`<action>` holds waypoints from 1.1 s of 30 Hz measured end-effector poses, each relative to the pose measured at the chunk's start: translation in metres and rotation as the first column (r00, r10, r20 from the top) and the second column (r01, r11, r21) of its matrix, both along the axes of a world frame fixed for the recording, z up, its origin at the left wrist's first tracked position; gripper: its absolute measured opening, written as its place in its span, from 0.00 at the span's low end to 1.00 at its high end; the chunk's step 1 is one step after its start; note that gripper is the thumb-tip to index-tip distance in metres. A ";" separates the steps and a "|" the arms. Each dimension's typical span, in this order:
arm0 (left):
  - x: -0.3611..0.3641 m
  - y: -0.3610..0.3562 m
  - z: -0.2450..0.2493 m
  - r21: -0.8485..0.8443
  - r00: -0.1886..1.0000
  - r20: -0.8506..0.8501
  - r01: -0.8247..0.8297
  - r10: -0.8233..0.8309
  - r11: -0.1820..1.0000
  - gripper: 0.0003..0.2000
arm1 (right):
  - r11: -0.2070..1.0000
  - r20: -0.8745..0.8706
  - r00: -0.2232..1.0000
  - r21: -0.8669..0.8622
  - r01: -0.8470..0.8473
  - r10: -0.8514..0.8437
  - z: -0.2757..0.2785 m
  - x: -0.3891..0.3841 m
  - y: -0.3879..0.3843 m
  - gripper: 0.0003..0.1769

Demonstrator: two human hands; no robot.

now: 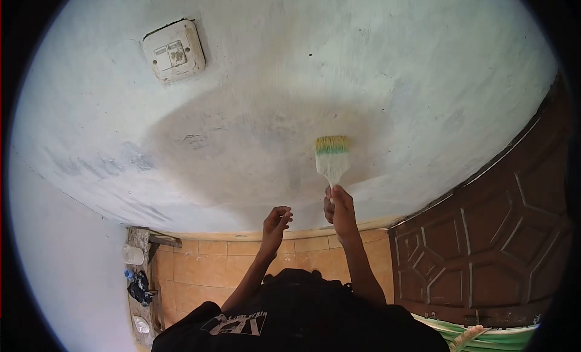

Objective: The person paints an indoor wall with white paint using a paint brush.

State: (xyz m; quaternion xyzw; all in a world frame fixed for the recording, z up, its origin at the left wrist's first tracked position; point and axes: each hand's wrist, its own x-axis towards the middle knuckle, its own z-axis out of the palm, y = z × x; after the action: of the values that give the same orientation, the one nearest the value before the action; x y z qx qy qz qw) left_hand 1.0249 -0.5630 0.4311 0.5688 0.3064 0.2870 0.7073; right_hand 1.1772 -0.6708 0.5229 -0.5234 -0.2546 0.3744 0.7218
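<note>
My right hand (342, 213) is closed round the handle of a flat paintbrush (332, 161). The brush is held upright, with its yellow and green bristles pointing up at the pale wall (260, 152). The bristles appear to touch the wall, inside a darker patch. To the left of the brush, my left hand (277, 226) is raised in front of the lower wall. Its fingers are loosely curled and apart, and I see nothing held in them.
A worn white light switch (175, 51) is fixed at the upper left. On the left, a wooden bench (138, 238) bears a whitish container (133, 254) and a black plastic bag (141, 288). A brown panelled door (484, 243) stands right, above orange floor tiles (206, 264) and green cloth (502, 340).
</note>
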 end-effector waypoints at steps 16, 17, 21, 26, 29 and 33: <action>-0.024 -0.002 -0.011 -0.010 0.998 -0.051 0.020 -0.021 1.000 0.12 | 0.949 -0.249 0.969 -0.302 -0.087 0.010 -0.118 -0.017 -0.008 0.18; -0.024 -0.001 -0.016 -0.011 0.998 -0.053 0.019 -0.019 1.000 0.12 | 0.960 -0.221 0.975 -0.271 -0.076 0.015 -0.096 -0.018 -0.007 0.18; -0.022 0.000 -0.015 0.001 0.998 -0.054 0.036 -0.036 0.999 0.13 | 0.993 -0.035 0.997 -0.098 0.069 -0.073 -0.029 -0.022 -0.004 0.19; -0.010 0.000 -0.008 0.003 0.996 -0.051 0.078 -0.078 0.997 0.13 | 0.995 0.033 0.996 -0.053 0.083 -0.081 -0.055 0.007 0.014 0.20; -0.005 0.001 -0.004 0.016 0.996 -0.027 0.087 -0.086 0.996 0.12 | 0.967 0.144 0.982 -0.205 0.153 -0.125 -0.127 -0.001 0.007 0.22; -0.005 -0.002 -0.007 0.013 0.997 -0.014 0.078 -0.077 0.997 0.12 | 0.887 -0.254 0.960 -0.462 -0.014 -0.117 -0.187 -0.012 -0.022 0.20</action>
State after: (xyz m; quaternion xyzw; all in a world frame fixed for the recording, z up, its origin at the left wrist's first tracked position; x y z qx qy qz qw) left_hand 1.0198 -0.5652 0.4242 0.5869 0.2868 0.2576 0.7120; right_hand 1.1655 -0.6931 0.3362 -0.6289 -0.0423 0.4734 0.6153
